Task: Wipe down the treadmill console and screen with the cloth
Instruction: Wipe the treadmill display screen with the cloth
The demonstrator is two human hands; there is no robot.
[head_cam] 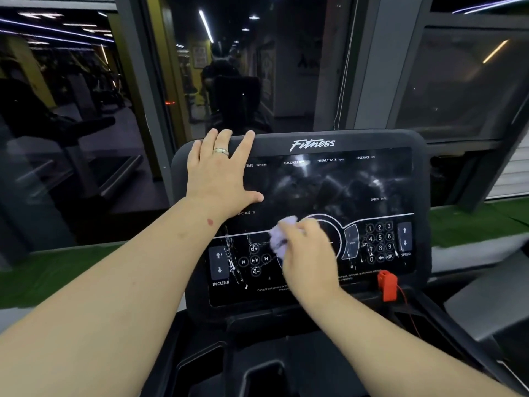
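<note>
The black treadmill console (pixel 312 143) fills the middle of the view, with a glossy dark screen (pixel 343 184) above a button panel. My right hand (pixel 310 255) presses a crumpled pale lilac cloth (pixel 282 237) against the panel, just left of the round centre dial and above the media buttons. My left hand (pixel 219 170) lies flat with fingers spread on the console's upper left corner, fingertips over the top edge; a ring is on one finger. White streaks and drips run down the panel near the incline buttons (pixel 219 263) and the number keypad (pixel 379 242).
A red safety key (pixel 387 285) with a thin red cord sits at the console's lower right. Dark cup holders (pixel 266 373) lie below the console. Glass windows stand behind it, and green turf shows at both sides.
</note>
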